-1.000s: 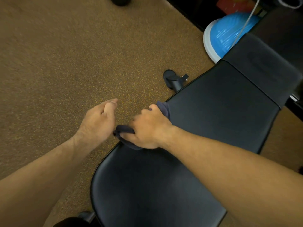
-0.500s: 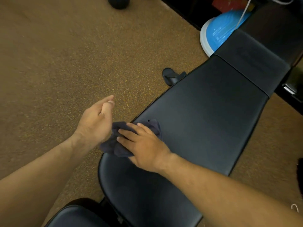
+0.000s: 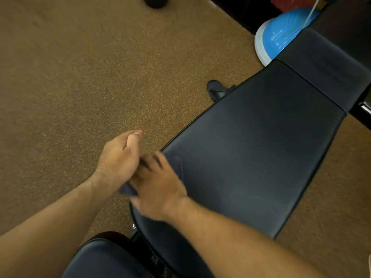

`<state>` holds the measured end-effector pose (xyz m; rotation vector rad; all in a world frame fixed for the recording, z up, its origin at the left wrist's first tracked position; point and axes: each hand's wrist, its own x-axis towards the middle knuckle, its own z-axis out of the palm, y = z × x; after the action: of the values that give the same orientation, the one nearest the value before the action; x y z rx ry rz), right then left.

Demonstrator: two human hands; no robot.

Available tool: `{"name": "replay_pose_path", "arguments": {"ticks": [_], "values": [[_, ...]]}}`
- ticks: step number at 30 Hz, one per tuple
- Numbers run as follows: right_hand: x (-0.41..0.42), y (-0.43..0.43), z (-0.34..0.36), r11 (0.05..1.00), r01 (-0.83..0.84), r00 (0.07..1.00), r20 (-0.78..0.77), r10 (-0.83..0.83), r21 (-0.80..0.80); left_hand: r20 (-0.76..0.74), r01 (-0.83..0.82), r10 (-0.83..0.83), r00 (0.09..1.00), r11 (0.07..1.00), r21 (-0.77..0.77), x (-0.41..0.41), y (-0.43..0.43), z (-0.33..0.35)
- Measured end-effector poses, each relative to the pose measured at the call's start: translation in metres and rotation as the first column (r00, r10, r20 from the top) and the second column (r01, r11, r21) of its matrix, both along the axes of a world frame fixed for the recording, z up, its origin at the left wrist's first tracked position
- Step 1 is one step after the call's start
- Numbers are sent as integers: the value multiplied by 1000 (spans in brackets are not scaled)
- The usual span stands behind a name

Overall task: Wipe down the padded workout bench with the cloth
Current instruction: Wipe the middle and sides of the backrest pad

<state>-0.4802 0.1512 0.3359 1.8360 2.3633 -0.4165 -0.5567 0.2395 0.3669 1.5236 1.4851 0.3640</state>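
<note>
The black padded bench point(image 3: 251, 157) runs from the lower left to the upper right. My right hand point(image 3: 158, 189), blurred by motion, presses flat with spread fingers on a dark cloth point(image 3: 128, 190) at the pad's left edge near its lower end. Most of the cloth is hidden under that hand. My left hand point(image 3: 118, 157) hovers over the floor just left of the bench, fingers curled, touching or overlapping the right fingers. Whether it holds an end of the cloth is hidden.
A second black pad point(image 3: 100, 259) sits at the bottom. Speckled brown floor point(image 3: 80, 77) fills the left. A bench foot point(image 3: 215, 90) sticks out by the pad's edge. A blue half-ball trainer point(image 3: 281, 33) lies at the upper right, a dark round object point(image 3: 155, 1) at the top.
My right hand has slid the cloth down along the pad's left edge toward the lower end, fingers going from curled to flat. My left hand stayed beside it.
</note>
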Motion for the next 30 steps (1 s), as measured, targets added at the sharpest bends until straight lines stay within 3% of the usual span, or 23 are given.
{"name": "replay_pose_path", "arguments": {"ticks": [3, 6, 9, 11, 13, 16, 20, 22, 24, 26, 30], "values": [[-15, -20, -1, 962, -270, 963, -19, 270, -37, -26, 17, -17, 1000, 1000, -14, 3, 1, 6], [0, -2, -1, 916, -396, 918, 1, 397, -60, -38, 18, -18, 999, 1000, -6, 8, 7, 9], [20, 40, 9, 976, -199, 969, 133, 210, -90, -38, -9, 9, 999, 1000, 15, 10, 15, 10], [34, 59, 9, 998, -21, 990, 135, 29, -60, -26, -7, 8, 1000, 1000, 11, 6, 19, 9], [36, 59, 7, 998, 40, 991, 126, -34, -44, -33, 9, -9, 999, 1000, -1, 0, 22, 8], [9, 31, 6, 1000, -21, 992, 124, 22, -14, -32, -4, 4, 999, 1000, -16, -6, 25, 6], [-14, -17, -7, 951, -308, 951, -1, 308, 14, -47, 19, -22, 999, 998, -66, 0, 16, 10], [-5, -20, -9, 930, -368, 930, -15, 368, 16, -49, 42, -45, 998, 996, -75, 6, 11, 13], [16, -13, -10, 954, -295, 955, 16, 295, 43, -57, 43, -46, 997, 998, -53, 11, 8, 14], [47, -5, -11, 995, -80, 996, 30, 78, 63, -66, 39, -42, 997, 998, -38, 15, 7, 13], [60, -15, -13, 960, 252, 967, -4, -254, 119, -116, 81, -84, 990, 996, -27, 16, -2, 11]]}}
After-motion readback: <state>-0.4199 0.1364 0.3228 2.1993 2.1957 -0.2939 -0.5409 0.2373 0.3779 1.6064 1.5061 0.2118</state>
